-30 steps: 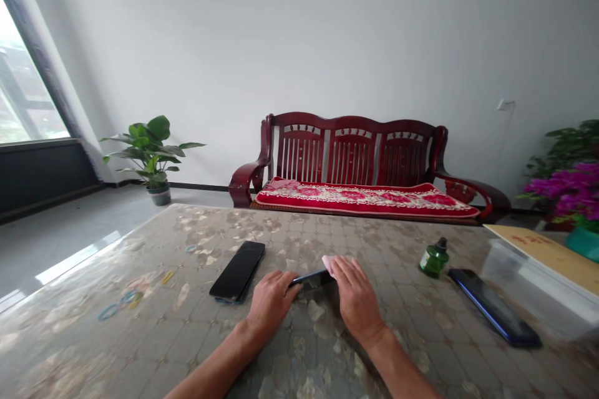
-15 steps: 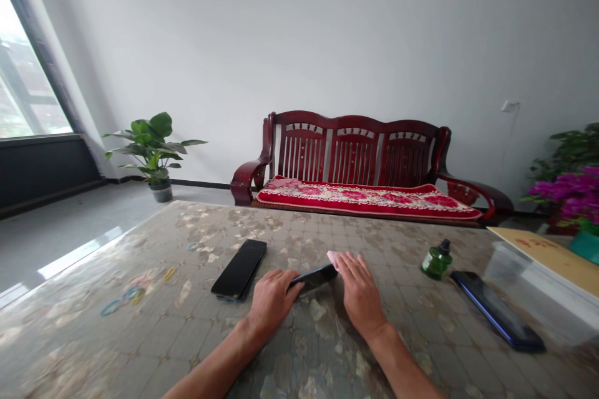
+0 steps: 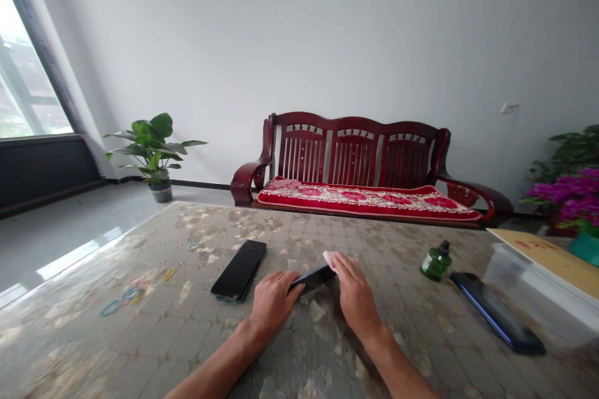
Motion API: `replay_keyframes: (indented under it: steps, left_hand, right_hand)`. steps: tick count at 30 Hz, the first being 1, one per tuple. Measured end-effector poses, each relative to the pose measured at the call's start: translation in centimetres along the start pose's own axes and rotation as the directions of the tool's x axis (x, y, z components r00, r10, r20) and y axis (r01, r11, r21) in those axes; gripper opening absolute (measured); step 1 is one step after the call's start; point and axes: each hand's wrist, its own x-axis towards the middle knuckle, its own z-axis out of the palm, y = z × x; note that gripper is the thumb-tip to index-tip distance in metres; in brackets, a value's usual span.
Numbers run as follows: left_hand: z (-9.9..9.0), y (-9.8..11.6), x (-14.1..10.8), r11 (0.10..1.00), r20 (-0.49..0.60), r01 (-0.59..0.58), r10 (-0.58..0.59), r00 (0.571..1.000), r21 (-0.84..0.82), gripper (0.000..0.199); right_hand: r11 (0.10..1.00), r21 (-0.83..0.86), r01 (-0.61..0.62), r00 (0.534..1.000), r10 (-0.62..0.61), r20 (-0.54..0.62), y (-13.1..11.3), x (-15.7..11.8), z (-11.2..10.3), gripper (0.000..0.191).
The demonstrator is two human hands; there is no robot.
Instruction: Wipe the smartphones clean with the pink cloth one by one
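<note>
Just above the table, a dark phone (image 3: pixel 312 278) is held tilted between my two hands. My left hand (image 3: pixel 275 297) is closed around its left end, the thumb along the near side. At the other end my right hand (image 3: pixel 354 292) is closed on a small pale pink cloth (image 3: pixel 330 259), which touches the phone's right end. The fingers hide part of the cloth. Left of my left hand, a second black phone (image 3: pixel 239 270) lies flat on the patterned tablecloth (image 3: pixel 196 349).
To the right stand a green bottle (image 3: pixel 437 260), a blue-edged phone (image 3: pixel 496 312) and a clear box (image 3: pixel 524 293) with a tan sheet on top. Several coloured bands (image 3: pixel 133 295) lie at the left. Beyond the table is a wooden bench (image 3: pixel 358 156).
My right hand and the pink cloth have shifted slightly left along the phone's right end. My left hand keeps its hold, almost unmoved.
</note>
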Motion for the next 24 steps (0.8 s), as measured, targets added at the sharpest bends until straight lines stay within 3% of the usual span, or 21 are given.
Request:
replay_keyframes:
  steps: [3, 7, 11, 14, 19, 21, 24]
  left_hand:
    - [-0.1, 0.1, 0.0, 1.000, 0.014, 0.030, -0.030, 0.999, -0.006, 0.016]
    - [0.0, 0.2, 0.1, 0.998, 0.019, 0.065, -0.065, 0.998, -0.003, 0.014]
    - [0.2, 0.3, 0.0, 0.997, 0.012, 0.072, -0.072, 0.997, -0.007, 0.012]
    - [0.4, 0.0, -0.1, 0.999, -0.030, 0.049, -0.049, 0.998, -0.011, 0.010]
    - [0.8, -0.5, -0.6, 0.978, -0.105, -0.195, 0.203, 0.974, 0.077, 0.015]
    - [1.0, -0.5, -0.9, 0.948, -0.088, -0.297, 0.307, 0.947, 0.111, 0.013]
    - [1.3, 0.0, -1.4, 0.924, -0.046, -0.367, 0.374, 0.926, 0.111, 0.009]
  right_hand:
    - [0.956, 0.227, -0.186, 0.982, 0.190, 0.001, 0.7, 0.0, 0.3, 0.045]
    - [0.793, 0.479, -0.375, 0.914, 0.401, 0.052, 0.5, 0.2, 0.7, 0.042]
    - [0.651, 0.577, -0.493, 0.844, 0.518, 0.137, 0.5, 0.5, 1.0, 0.053]
    - [0.606, 0.584, -0.540, 0.818, 0.540, 0.196, 0.8, 0.7, 0.7, 0.059]
    - [0.515, 0.668, -0.537, 0.792, 0.581, 0.189, 1.0, 0.8, 0.0, 0.055]
    - [0.460, 0.702, -0.543, 0.781, 0.585, 0.220, 1.0, 0.6, 0.1, 0.055]
    - [0.434, 0.700, -0.567, 0.762, 0.599, 0.246, 1.2, 0.1, 0.5, 0.054]
